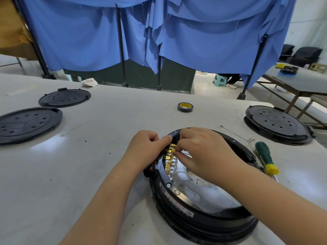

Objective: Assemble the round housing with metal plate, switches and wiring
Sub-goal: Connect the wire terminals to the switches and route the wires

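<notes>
Round housing (203, 207) lying open side up on the table (106, 156), near the front edge, right of centre. Inside, a shiny metal plate (198, 195) with thin white wiring (184, 172) trailing over it. Along the inner left wall, a row of brass spade terminals (170, 160) (about eight, hard to count exactly where fingers cover the top of the row).

Left hand (146, 149) braced on the rim beside the terminals, fingers curled, forefinger pressed against the housing edge, probably steadying it against the push. Right hand (200, 149) reaching in from the other side, fingertips pinched together at the upper terminals; likely seating a wire connector, though the pinched part itself hidden. Housing kept flat, presumably so both hands can work from above.

Further out: one green-and-yellow screwdriver (266, 159) just right of the housing, within easy reach. One roll of dark tape (185, 106) beyond, mid-table. Two black perforated covers (30, 124) at the left, well apart from the work. One more black round unit (277, 124) at the right. Blue cloth screens (177, 36) behind.
</notes>
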